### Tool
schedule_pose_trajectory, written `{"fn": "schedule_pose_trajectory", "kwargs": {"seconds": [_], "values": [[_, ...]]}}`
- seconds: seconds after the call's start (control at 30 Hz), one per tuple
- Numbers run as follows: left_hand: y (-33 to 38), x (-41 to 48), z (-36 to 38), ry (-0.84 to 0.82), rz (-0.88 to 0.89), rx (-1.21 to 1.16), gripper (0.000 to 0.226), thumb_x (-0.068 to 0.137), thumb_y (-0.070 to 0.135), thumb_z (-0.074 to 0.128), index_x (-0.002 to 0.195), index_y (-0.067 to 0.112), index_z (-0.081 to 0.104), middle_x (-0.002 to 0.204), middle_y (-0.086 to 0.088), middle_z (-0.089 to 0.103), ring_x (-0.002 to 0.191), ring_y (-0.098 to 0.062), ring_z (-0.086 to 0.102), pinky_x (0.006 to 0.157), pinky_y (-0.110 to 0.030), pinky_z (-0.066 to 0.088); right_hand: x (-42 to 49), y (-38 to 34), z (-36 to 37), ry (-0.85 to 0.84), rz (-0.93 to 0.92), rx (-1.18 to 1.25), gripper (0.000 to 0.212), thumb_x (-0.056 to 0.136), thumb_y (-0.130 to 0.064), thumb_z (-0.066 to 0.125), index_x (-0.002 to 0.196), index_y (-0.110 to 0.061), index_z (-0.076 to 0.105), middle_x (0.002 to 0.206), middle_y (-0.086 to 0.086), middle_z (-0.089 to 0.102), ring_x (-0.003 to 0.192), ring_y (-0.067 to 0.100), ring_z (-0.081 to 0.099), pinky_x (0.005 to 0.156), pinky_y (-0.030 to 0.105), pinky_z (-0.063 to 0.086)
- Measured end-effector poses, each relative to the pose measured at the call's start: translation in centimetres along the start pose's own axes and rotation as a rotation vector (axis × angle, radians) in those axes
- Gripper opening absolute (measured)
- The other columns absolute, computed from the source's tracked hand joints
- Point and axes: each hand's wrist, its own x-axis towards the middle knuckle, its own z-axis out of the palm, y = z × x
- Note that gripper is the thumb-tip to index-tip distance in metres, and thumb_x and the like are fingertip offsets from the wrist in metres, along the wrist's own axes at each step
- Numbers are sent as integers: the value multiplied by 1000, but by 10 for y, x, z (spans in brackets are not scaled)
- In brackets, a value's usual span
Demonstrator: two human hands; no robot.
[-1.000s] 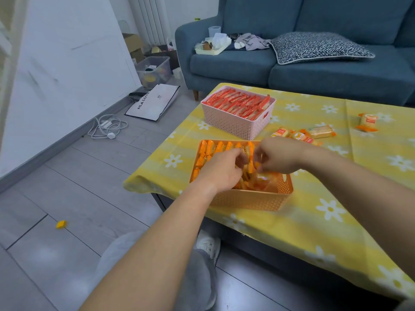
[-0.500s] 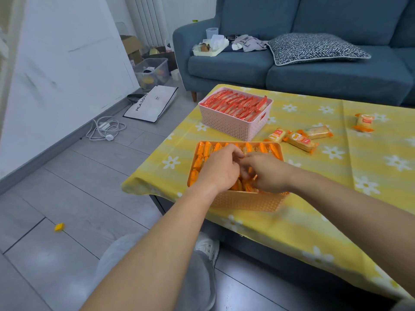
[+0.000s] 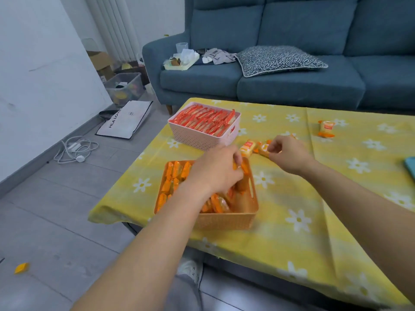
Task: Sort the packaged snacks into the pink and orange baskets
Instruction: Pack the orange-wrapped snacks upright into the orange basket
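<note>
The orange basket [image 3: 224, 221] stands near the table's front edge, packed with orange snack packets [image 3: 174, 176]. My left hand [image 3: 215, 171] lies over it, fingers curled on an orange packet at its far right corner. Behind it the pink basket [image 3: 202, 138] is full of red snack packets [image 3: 204, 120]. My right hand [image 3: 288, 153] is out over the cloth to the right of the pink basket, thumb and fingers pinching a loose orange-and-cream packet [image 3: 262, 149]. Another loose packet [image 3: 247, 147] lies just left of it, and a third [image 3: 326, 129] farther right.
A yellow flowered cloth [image 3: 314, 198] covers the low table. A teal flat object [image 3: 411, 167] shows at the right edge. Behind stands a blue sofa [image 3: 292, 86] with a pillow [image 3: 280, 60] and tray [image 3: 179, 62]. On the floor lie a cable [image 3: 74, 149] and bag [image 3: 125, 120].
My right hand has left the orange basket and reached back and right to the loose packets on the cloth. My left hand stays in the orange basket. The view has tilted.
</note>
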Motion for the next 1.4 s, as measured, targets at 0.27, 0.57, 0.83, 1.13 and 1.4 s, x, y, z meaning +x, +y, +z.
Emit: {"fn": "schedule_pose_trajectory", "kwargs": {"seconds": [0.27,0.57,0.83,1.13,1.4], "values": [[25,163,58,-202,-88,216,33,96,15,51,129,20,56,126,-8,65,115,-30,61,96,-42,50,61,33,42,-154,76,-377,47,90,-31,60,133,-15,52,138,14,49,123,36,54,98,42,47],[2,228,117,-474,-214,443,79,85,18,73,147,10,26,132,-18,57,118,-36,60,80,-41,50,92,62,27,-229,135,-552,73,80,-44,72,139,-11,44,140,14,49,131,33,48,100,43,46],[12,265,113,-339,-428,242,99,81,37,68,151,4,7,129,-21,53,116,-39,56,84,-41,53,138,89,10,-280,-121,-623,54,82,-35,65,128,-21,40,133,4,51,127,27,47,111,49,29],[88,311,154,-207,-338,-465,21,82,19,77,87,11,59,75,-4,57,58,-15,53,46,-28,49,172,162,-70,130,365,-48,44,62,-40,62,97,-14,68,101,12,67,86,29,70,71,38,61],[165,336,220,-262,-375,-919,11,88,20,58,81,12,61,71,-5,56,58,-20,49,49,-25,37,178,203,-89,128,544,607,12,82,-13,69,80,-9,58,81,18,67,70,31,68,68,44,61]]}}
